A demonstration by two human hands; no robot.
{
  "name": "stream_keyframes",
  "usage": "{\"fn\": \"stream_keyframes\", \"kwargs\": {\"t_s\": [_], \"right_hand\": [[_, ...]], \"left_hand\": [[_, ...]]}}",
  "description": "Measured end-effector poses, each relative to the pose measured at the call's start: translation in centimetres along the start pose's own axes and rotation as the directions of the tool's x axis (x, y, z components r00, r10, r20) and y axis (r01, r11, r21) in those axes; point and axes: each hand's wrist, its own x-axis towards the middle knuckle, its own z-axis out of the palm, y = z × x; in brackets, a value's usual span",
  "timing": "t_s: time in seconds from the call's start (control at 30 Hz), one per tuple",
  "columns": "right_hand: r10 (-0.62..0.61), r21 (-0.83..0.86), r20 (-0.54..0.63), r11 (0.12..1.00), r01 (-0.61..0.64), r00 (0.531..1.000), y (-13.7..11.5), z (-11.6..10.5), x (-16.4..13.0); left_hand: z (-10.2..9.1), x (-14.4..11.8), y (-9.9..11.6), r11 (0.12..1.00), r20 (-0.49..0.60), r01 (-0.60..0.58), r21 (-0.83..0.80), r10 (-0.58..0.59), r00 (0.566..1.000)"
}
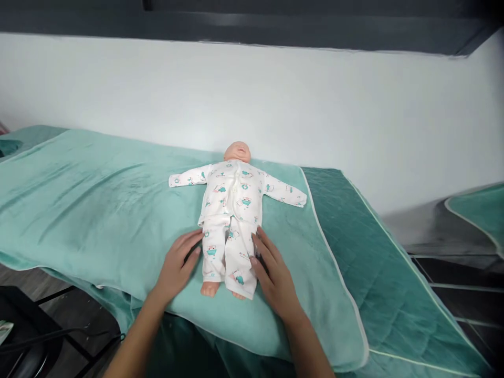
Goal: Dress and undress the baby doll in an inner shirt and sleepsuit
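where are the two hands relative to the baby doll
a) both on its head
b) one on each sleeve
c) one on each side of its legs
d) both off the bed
c: the left hand and right hand flank the trousered legs of the baby doll lying on the light green blanket.

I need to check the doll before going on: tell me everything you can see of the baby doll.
The baby doll lies on its back on the light green blanket, head toward the white wall, arms spread wide, legs straight. It wears a white long-sleeved top and trousers printed with small teal and red figures; the sleeves hide its hands. The bare head and feet look like plastic. The left hand lies flat by its trouser leg, and the right hand touches the other trouser leg.
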Motion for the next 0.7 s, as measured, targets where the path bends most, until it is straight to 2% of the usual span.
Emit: {"fn": "stream_keyframes", "kwargs": {"t_s": [0.13,0.27,0.43,0.57,0.7], "right_hand": [[0.060,0.029,-0.075,0.998,-0.058,0.995,-1.2,0.2,-4.4],[0.061,0.081,-0.131,0.995,-0.051,0.990,-4.3,1.0,-6.7],[-0.081,-0.155,-0.090,0.986,0.067,0.993,-8.1,3.2,-4.9],[-0.082,-0.333,-0.063,0.941,0.056,0.995,-8.9,4.1,-2.2],[-0.104,-0.340,-0.051,0.937,0.080,0.993,-9.2,3.6,-1.3]], "left_hand": [[0.4,-4.8,0.2,0.989,-0.061,0.006,0.150,0.003,0.998],[1.1,-6.6,1.6,0.984,-0.075,-0.011,0.178,0.025,0.997],[2.1,-5.6,2.9,0.977,-0.142,0.002,0.214,0.029,0.989],[1.9,-4.6,3.4,0.976,-0.085,-0.017,0.217,0.036,0.996],[0.8,-4.8,4.0,0.995,-0.104,0.030,0.090,-0.020,0.994]]}}
